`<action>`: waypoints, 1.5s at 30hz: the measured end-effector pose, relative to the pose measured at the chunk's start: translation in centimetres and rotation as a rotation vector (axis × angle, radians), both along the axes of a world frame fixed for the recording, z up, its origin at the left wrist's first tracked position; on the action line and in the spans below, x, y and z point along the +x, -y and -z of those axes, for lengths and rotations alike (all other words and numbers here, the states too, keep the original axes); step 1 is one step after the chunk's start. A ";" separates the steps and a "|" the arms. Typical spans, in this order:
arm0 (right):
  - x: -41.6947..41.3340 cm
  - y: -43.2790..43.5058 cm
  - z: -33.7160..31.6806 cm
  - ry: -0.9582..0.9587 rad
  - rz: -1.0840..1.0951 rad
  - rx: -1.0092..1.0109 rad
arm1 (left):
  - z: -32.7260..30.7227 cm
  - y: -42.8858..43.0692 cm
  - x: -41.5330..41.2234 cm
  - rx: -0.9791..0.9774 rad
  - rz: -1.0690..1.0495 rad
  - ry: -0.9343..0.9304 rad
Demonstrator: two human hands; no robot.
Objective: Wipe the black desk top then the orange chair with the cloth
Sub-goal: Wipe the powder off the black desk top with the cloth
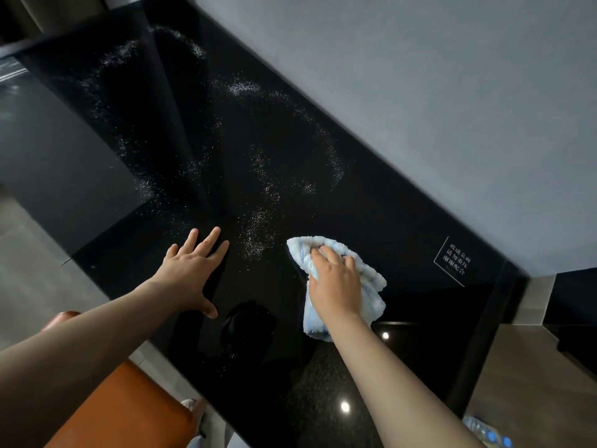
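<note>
The glossy black desk top (pixel 371 202) runs along the grey wall and carries curved trails of white specks. A pale blue cloth (pixel 371 282) lies crumpled on it near the middle right. My right hand (pixel 336 282) presses down on the cloth, its fingers curled into the fabric. To the left of it, my left hand (pixel 190 273) rests flat on the desk with fingers spread and holds nothing. The orange chair (pixel 129 412) shows at the bottom left, just off the desk's near edge, partly hidden by my left forearm.
A white printed notice (pixel 454 261) is stuck on the desk near its right end. A grey wall (pixel 420 92) borders the far side. At the bottom right corner a clear bottle with blue parts (pixel 487 431) lies on a brown surface. Grey floor lies to the left.
</note>
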State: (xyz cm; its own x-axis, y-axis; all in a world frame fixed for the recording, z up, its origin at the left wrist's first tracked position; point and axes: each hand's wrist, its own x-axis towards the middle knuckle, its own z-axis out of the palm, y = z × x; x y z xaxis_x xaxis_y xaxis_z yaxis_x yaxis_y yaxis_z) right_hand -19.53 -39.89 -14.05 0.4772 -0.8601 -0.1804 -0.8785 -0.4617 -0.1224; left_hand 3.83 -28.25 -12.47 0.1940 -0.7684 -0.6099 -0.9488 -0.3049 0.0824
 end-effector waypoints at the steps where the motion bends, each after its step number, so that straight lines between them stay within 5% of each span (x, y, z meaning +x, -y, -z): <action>1: 0.0 -0.4 0.0 -0.002 -0.004 -0.002 | 0.1 0.0 0.0 -0.003 0.000 0.002; 45: 2.9 -21.2 -0.7 0.007 0.035 0.055 | 1.9 -10.9 3.5 -0.071 0.047 0.048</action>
